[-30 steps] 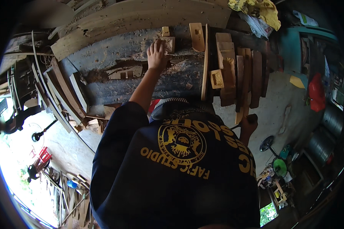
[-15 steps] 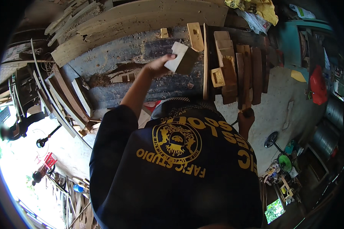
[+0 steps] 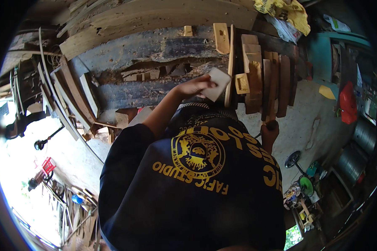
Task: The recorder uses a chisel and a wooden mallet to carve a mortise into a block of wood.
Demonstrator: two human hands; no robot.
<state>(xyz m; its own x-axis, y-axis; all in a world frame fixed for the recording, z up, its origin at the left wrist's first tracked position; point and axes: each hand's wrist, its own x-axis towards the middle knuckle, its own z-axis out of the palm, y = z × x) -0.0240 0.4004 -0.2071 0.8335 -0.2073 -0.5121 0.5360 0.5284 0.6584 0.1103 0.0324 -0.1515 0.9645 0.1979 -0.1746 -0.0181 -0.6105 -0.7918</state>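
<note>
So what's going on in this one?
A person's left hand holds a pale rectangular block over the dark, worn work surface, near a long narrow board. The right hand is by the near ends of several wooden pieces; what it holds, if anything, is unclear.

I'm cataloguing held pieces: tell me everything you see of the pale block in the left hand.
The block is greyish-white, with a broad flat face and slightly rounded corners; its material is unclear. The left hand holds its left side. It is tilted over the dark bench, beside a narrow board; contact there is unclear.
</note>
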